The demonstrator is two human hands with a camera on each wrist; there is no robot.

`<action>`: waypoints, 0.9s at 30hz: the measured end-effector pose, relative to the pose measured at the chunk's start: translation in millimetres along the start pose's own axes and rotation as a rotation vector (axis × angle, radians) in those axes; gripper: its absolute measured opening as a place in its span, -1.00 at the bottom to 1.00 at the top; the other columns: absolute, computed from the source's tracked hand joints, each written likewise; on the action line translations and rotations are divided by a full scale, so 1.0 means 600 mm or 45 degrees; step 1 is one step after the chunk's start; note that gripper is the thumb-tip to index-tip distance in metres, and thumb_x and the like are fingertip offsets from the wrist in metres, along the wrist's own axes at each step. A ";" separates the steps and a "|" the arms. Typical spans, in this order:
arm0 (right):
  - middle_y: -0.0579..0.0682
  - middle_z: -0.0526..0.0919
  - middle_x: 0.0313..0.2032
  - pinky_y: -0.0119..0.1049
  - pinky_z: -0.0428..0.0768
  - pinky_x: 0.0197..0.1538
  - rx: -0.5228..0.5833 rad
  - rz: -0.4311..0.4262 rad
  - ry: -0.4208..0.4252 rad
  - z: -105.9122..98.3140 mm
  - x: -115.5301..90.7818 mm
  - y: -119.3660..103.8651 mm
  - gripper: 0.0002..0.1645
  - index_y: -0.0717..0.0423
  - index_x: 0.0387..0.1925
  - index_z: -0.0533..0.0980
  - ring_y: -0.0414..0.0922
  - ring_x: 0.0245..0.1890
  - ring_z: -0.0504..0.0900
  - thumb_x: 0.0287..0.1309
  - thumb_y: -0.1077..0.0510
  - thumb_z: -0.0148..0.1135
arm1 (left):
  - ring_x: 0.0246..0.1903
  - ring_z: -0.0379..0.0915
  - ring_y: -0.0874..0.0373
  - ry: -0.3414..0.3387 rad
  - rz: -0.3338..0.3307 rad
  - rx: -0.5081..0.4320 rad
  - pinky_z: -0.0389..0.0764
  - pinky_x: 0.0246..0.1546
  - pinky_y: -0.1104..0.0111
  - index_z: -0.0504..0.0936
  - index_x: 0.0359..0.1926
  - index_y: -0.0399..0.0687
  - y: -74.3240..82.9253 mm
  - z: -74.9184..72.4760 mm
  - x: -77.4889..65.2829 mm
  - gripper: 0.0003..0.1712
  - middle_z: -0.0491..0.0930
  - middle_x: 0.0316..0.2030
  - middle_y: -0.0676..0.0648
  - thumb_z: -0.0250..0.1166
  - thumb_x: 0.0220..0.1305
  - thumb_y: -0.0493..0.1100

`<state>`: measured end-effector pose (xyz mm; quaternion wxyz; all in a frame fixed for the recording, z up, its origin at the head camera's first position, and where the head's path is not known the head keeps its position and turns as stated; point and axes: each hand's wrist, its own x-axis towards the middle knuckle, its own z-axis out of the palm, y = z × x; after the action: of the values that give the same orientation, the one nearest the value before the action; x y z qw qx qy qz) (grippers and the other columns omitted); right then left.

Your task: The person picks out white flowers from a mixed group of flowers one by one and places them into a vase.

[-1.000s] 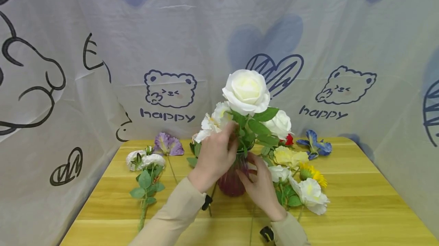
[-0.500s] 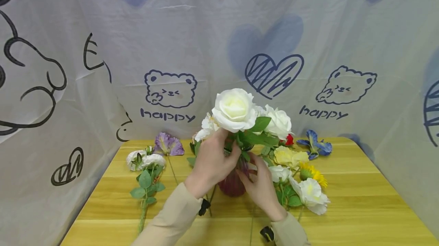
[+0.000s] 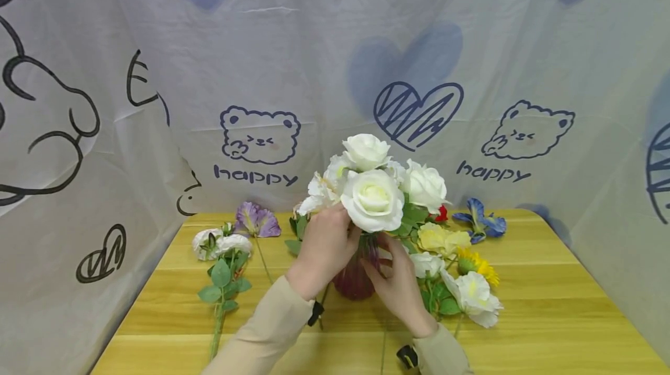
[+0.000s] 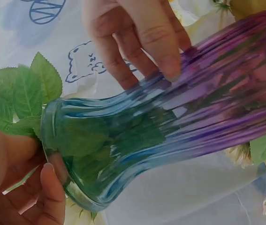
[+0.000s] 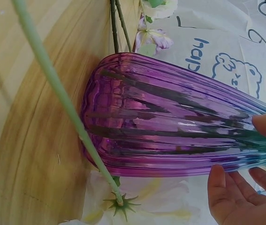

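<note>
Inside the lightly curled right hand, a ribbed glass vase; just above, a white rose, apparently pinched under its bloom in the left hand.
Risk: tipping from a hard push against so light a hold. Inside the vase: dark stems below the right hand, green leaves nearer the left.

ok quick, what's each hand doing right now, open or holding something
Left hand: at the top of the vase, whether gripping can't be told.
Right hand: holding the vase.

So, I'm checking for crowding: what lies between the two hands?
The glass vase lies between the left hand and right hand in the head view.
</note>
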<state>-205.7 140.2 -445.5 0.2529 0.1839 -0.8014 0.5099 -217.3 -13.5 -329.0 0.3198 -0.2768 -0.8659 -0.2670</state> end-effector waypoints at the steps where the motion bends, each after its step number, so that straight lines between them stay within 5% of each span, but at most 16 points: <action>1: 0.15 0.48 0.06 -0.05 0.68 -0.21 0.003 -0.002 -0.002 0.000 0.000 0.000 -0.33 0.07 0.25 0.30 0.12 0.03 0.52 0.10 0.27 0.29 | -0.41 0.60 0.05 -0.015 -0.006 0.005 0.63 -0.46 0.18 0.65 -0.33 -0.08 -0.001 -0.001 -0.002 -0.94 0.65 -0.44 -0.02 0.32 0.13 -0.27; 6: 0.15 0.48 0.05 -0.05 0.68 -0.22 0.012 0.005 -0.005 0.000 0.001 -0.004 -0.33 0.07 0.24 0.31 0.09 0.02 0.52 0.10 0.27 0.30 | -0.27 0.61 0.11 0.027 0.035 -0.007 0.65 -0.30 0.24 0.69 -0.19 -0.03 -0.008 -0.006 -0.012 -0.80 0.68 -0.25 0.03 0.36 0.10 -0.23; 12: 0.18 0.50 -0.03 -0.09 0.68 -0.22 -0.014 0.004 0.009 -0.003 0.001 -0.009 -0.32 0.09 0.25 0.30 0.10 -0.08 0.57 0.08 0.26 0.32 | -0.27 0.57 0.20 0.109 0.095 -0.125 0.63 -0.24 0.34 0.67 -0.24 -0.04 -0.020 -0.015 -0.033 -0.87 0.65 -0.28 0.05 0.32 0.15 -0.23; 19: 0.12 0.50 -0.30 -0.14 0.68 -0.30 -0.101 0.041 0.079 -0.005 -0.004 -0.019 -0.60 0.21 -0.05 0.41 -0.05 -0.32 0.56 0.07 0.25 0.32 | -0.38 0.54 0.21 0.144 0.168 -0.188 0.62 -0.37 0.42 0.64 -0.27 -0.09 -0.044 -0.028 -0.061 -0.90 0.64 -0.34 0.03 0.23 0.20 -0.24; 27: 0.22 0.57 -0.36 -0.16 0.68 -0.35 0.077 0.094 -0.048 -0.005 -0.005 -0.108 -0.76 0.37 -0.20 0.46 0.02 -0.40 0.59 0.05 0.44 0.25 | -0.36 0.54 0.22 0.117 0.117 -0.166 0.63 -0.37 0.41 0.62 -0.18 -0.10 -0.088 -0.060 -0.102 -0.84 0.64 -0.31 0.03 0.23 0.20 -0.26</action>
<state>-166.8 116.0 -399.4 0.2131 0.1713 -0.7964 0.5394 -197.8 -92.4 -363.5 0.3522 -0.3239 -0.8175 -0.3204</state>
